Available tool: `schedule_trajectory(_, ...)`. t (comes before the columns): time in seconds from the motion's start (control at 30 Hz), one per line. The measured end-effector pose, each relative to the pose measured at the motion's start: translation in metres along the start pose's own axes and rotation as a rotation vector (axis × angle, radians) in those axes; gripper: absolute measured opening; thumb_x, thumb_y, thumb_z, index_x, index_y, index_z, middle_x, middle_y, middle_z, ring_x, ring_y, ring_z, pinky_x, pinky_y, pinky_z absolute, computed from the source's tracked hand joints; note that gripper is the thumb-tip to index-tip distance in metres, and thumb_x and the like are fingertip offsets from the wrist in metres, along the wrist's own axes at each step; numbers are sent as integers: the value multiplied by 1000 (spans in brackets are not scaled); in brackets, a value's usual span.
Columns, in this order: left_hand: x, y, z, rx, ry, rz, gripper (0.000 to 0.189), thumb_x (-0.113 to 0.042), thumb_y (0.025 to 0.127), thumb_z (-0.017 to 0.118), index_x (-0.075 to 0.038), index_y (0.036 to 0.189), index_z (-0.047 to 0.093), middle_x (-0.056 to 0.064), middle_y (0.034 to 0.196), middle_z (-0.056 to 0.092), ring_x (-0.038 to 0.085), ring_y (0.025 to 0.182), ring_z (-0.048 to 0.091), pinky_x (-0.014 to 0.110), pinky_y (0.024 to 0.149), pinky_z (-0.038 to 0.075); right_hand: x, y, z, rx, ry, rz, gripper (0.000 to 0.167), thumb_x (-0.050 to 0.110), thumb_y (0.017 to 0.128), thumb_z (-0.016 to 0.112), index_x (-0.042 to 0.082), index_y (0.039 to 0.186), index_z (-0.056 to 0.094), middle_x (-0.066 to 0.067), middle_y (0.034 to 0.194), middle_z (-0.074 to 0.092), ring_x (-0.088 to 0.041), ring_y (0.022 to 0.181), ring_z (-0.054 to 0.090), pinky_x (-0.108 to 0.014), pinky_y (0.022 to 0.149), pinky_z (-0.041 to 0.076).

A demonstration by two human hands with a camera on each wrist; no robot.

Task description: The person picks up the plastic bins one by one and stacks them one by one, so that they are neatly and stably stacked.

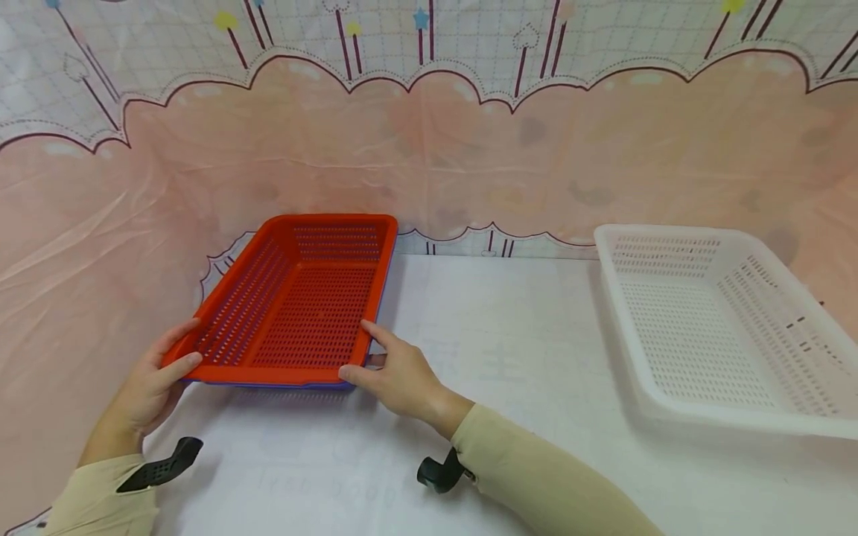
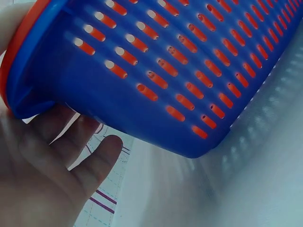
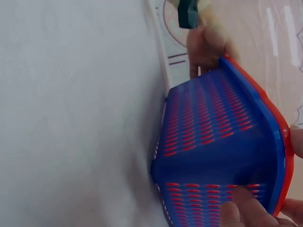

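A red plastic basket (image 1: pixel 315 316) with slotted walls sits nested inside a blue basket (image 2: pixel 161 138) of like shape. The blue one shows mostly in the wrist views, red peeking through its slots. At the near left corner my left hand (image 1: pixel 147 388) grips the rims, thumb on top and fingers underneath. My right hand (image 1: pixel 405 378) holds the near right corner; its thumb and forefinger touch the red rim, while other fingers press against the blue side wall (image 3: pixel 213 163). The blue basket's underside is hidden in the head view.
To the right stands a white slotted basket (image 1: pixel 737 418) on the white tabletop (image 1: pixel 509 357). A peach patterned cloth (image 1: pixel 469 164) hangs behind the table and along the left. Black wrist mounts (image 1: pixel 439 473) stick out from both sleeves.
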State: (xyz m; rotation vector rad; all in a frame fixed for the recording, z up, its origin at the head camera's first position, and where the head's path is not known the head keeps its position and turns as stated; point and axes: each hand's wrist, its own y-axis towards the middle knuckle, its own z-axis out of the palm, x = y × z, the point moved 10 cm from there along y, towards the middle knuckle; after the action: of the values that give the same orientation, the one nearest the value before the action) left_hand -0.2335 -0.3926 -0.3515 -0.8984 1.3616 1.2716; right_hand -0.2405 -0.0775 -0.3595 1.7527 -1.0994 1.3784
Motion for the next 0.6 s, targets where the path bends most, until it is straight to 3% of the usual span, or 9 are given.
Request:
schedule_trajectory(0.13, 2, -2, 6, 4, 51, -20, 50, 5, 102, 44, -19, 145, 50, -1, 136, 41, 7, 111, 60, 20, 86, 53, -2, -6, -6, -8, 2, 17, 79, 32, 89, 77, 15, 155, 37, -4, 134, 62, -10, 106, 67, -27, 79, 55)
schedule_trajectory(0.27, 4, -2, 21, 3, 138, -39, 51, 3, 102, 48, -22, 146, 50, -5, 134, 44, 3, 112, 58, 17, 86, 51, -5, -16, -21, -1, -2, 31, 81, 31, 88, 77, 15, 156, 36, -5, 142, 56, -13, 112, 65, -31, 85, 55)
schedule_trajectory(0.43, 4, 2, 46, -8, 352, -60, 55, -1, 101, 52, -22, 151, 44, -11, 133, 42, -2, 112, 52, 12, 85, 49, -7, -35, -48, -2, -29, 13, 83, 31, 89, 77, 12, 157, 33, -8, 154, 42, -22, 122, 60, -35, 92, 54)
schedule_trajectory(0.5, 2, 5, 58, -6, 437, -68, 57, -3, 101, 54, -18, 154, 40, -7, 136, 42, -5, 112, 52, 12, 85, 49, -8, -43, -60, -12, -23, -1, 83, 28, 89, 78, 11, 157, 33, -8, 155, 40, -24, 123, 59, -36, 93, 53)
schedule_trajectory(0.6, 2, 10, 79, 4, 487, -76, 59, -4, 101, 56, -9, 155, 34, 11, 145, 40, -7, 111, 53, 13, 85, 50, -9, -54, -79, -25, 3, -30, 82, 22, 90, 78, 6, 156, 33, -12, 155, 40, -26, 123, 59, -35, 93, 53)
